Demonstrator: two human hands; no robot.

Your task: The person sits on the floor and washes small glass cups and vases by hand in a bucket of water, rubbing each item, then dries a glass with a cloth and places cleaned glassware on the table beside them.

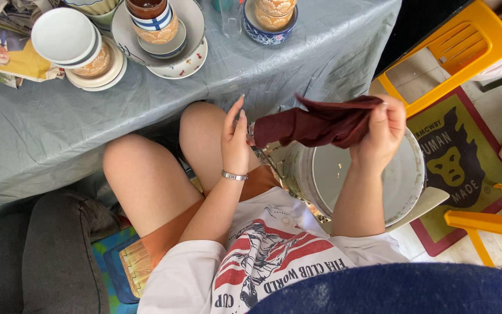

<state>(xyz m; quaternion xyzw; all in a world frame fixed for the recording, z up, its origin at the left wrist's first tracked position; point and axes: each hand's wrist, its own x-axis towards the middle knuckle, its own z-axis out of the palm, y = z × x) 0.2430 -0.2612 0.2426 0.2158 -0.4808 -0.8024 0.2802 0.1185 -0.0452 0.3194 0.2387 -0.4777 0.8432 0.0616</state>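
A dark red cloth (pixel 321 123) is stretched between my two hands above my lap. My right hand (pixel 382 136) grips its bunched right end in closed fingers. My left hand (pixel 235 142), with a silver bracelet on the wrist, holds the cloth's left end against its palm, fingers held straight and pointing up. Just below the cloth and my right forearm sits a large white round basin (pixel 405 180), and what I can see of its inside is bare. My bare knees are raised in front of the table.
A table under a grey cloth (pixel 59 128) carries stacked bowls and plates (pixel 82 49), more ceramic bowls (pixel 158 26) and a glass. A yellow plastic chair (pixel 448 52) stands at the right on a printed rug (pixel 460 163). A dark grey cushion (pixel 47 256) lies at lower left.
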